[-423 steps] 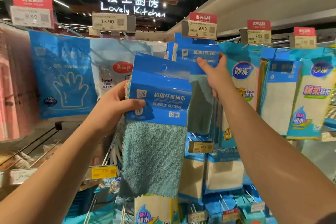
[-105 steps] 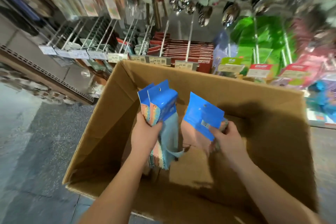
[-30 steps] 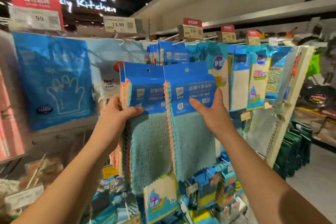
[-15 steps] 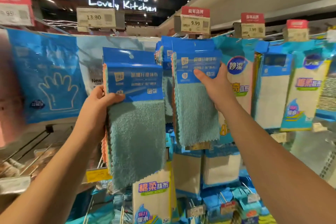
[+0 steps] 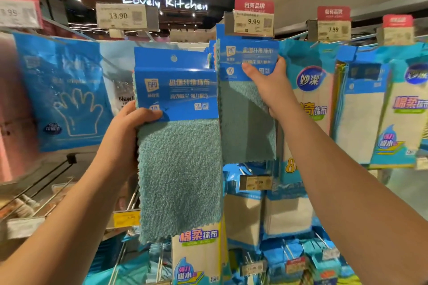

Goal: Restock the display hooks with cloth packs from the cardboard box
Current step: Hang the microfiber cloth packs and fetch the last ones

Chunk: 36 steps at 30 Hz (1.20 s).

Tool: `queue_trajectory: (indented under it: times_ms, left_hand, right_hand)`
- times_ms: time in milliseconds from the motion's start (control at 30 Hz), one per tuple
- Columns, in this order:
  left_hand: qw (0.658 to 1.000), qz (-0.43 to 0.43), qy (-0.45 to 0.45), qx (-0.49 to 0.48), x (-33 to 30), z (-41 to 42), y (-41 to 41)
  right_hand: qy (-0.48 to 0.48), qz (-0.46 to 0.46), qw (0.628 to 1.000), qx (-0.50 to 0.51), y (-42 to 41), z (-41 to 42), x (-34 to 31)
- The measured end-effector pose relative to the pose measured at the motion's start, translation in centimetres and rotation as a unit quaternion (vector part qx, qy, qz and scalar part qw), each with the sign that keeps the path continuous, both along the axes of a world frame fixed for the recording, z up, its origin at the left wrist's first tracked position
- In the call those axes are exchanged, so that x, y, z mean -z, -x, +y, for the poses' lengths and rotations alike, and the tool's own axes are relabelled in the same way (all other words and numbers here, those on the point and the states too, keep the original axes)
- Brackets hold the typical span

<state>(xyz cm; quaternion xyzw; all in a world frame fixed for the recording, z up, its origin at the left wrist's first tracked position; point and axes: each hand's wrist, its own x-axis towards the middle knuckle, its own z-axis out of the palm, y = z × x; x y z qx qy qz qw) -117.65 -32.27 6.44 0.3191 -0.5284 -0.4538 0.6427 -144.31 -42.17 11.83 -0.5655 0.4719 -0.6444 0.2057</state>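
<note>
Hands raised at the display. My left hand point(image 5: 126, 133) grips a cloth pack point(image 5: 177, 136) by its left edge, thumb curled across the blue header card, teal cloth hanging straight down, punch hole at the top free of any hook. My right hand point(image 5: 269, 85) pinches a second cloth pack point(image 5: 246, 99), thumb on the card front, fingers behind it. That pack sits directly below the 9.99 price tag point(image 5: 253, 21), against identical packs; I cannot tell whether it hangs on the hook. A 13.90 price tag point(image 5: 121, 16) stands upper left.

Display hooks point(image 5: 298, 37), hanging cloth packs point(image 5: 247, 109)
</note>
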Motion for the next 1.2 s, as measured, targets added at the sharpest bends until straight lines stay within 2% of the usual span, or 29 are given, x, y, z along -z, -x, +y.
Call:
queue_trajectory:
  times_ms: [300, 500, 633, 967, 1200]
  left_hand:
    - [1.0, -0.006, -0.011, 0.005, -0.2, 0.0, 1.1]
    - [1.0, -0.001, -0.015, 0.016, -0.5, -0.1, 1.9]
    - [1.0, 0.004, -0.018, 0.013, -0.3, -0.2, 2.3]
    - [0.998, 0.014, -0.049, 0.028, 0.4, -1.4, 2.7]
    - [0.997, 0.021, -0.058, 0.048, 1.0, -2.1, 2.2]
  right_hand:
    - [-0.038, -0.008, 0.999, -0.014, 0.7, -0.7, 0.8]
    - [-0.071, 0.063, 0.996, 0.001, 1.0, -2.9, 0.8]
    - [-0.081, 0.047, 0.996, -0.013, 0.9, -5.1, 0.9]
    - [-0.122, 0.094, 0.988, -0.003, 0.4, -8.5, 1.6]
    - [-0.092, 0.071, 0.993, 0.013, -0.1, -6.7, 2.2]
